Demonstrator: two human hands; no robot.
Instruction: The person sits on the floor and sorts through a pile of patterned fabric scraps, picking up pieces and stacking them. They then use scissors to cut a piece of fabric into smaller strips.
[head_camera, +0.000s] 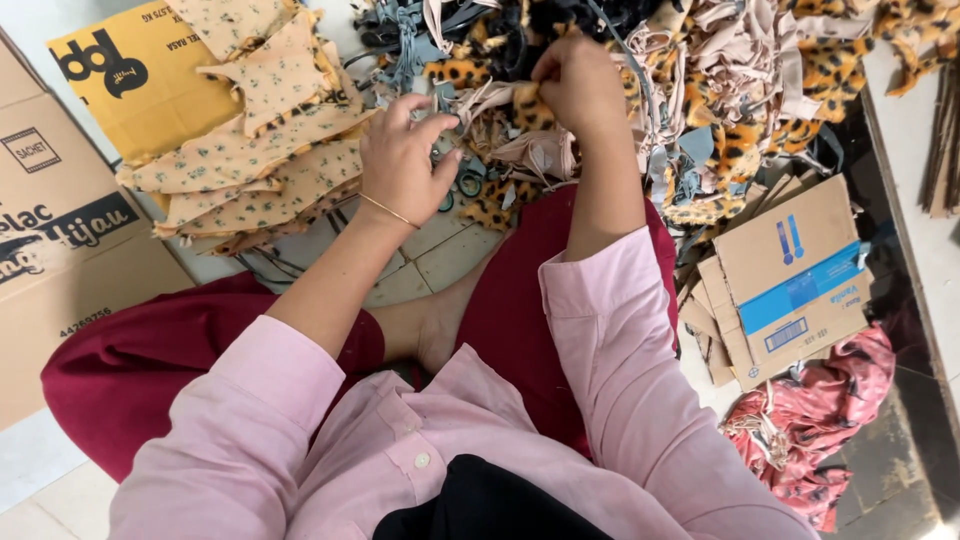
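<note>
We see a leopard-spot cloth scrap (528, 103) at the near edge of the big scrap pile (720, 90) on the floor. The right hand (580, 82) pinches it tight. The left hand (402, 160) sits just beside it, fingers half curled, touching beige strips (490, 100). Flowery cloth pieces (255, 150) lie stacked to the left, on cardboard (120, 70).

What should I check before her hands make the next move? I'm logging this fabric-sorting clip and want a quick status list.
1. Right hand pinching a leopard-print scrap: ok.
2. Left hand free of that scrap, fingers spread just above the pile: ok.
3. Scissors within reach below the left hand: ok, partly buried.
4. Floral cut pieces stacked apart from the mixed scrap heap: ok.
5. Grip firmness on the scrap: cannot tell.
</note>
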